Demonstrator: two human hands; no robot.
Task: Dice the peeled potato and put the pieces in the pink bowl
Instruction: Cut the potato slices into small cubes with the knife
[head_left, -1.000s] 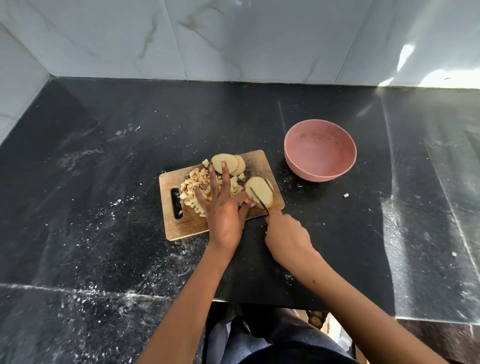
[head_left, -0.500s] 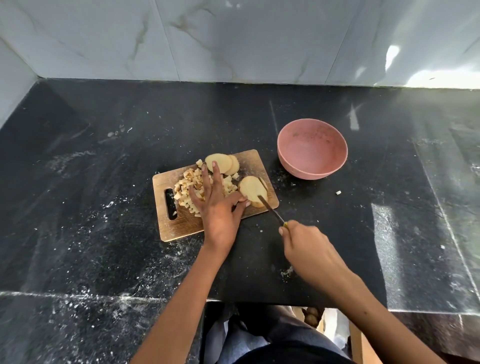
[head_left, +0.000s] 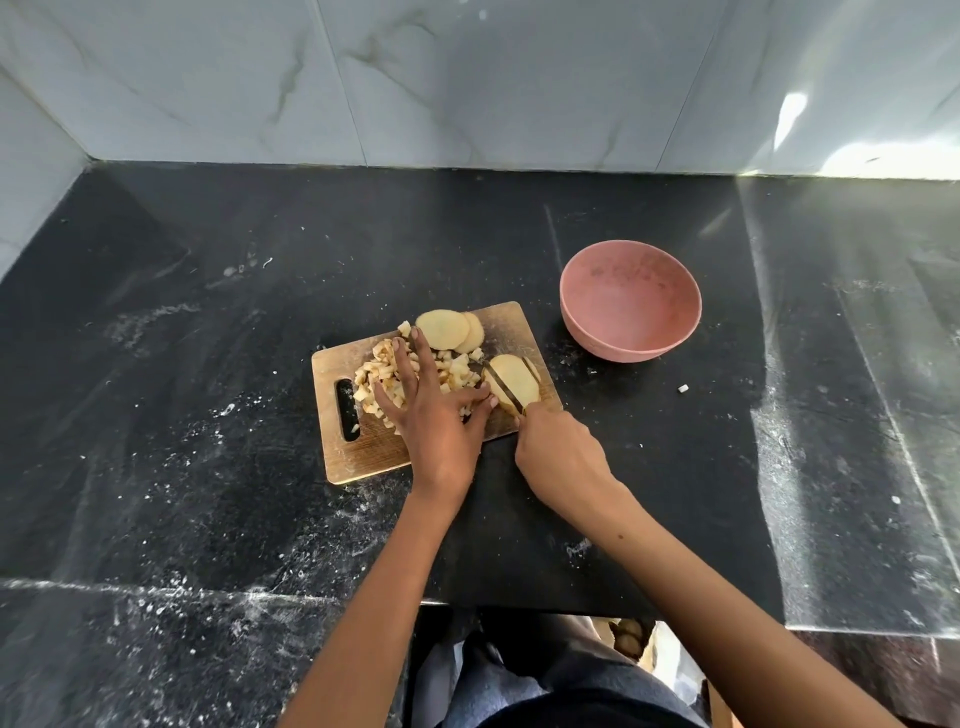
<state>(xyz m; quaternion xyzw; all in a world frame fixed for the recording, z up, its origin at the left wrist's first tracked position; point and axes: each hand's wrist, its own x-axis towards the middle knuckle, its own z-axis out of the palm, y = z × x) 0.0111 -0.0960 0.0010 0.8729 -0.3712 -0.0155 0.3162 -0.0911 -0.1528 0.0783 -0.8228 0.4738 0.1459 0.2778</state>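
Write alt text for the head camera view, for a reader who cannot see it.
A person's right hand draws a knife across a potato slice on a wooden cutting board, while the left hand rests spread over a pile of diced potato. Two more slices lie at the board's far edge; an empty pink bowl stands on the black counter.

arms: both bare, no sleeves | left hand: no rings, no glove | right hand: no rings, no glove | legs at 6 o'clock: dark blue-grey trousers
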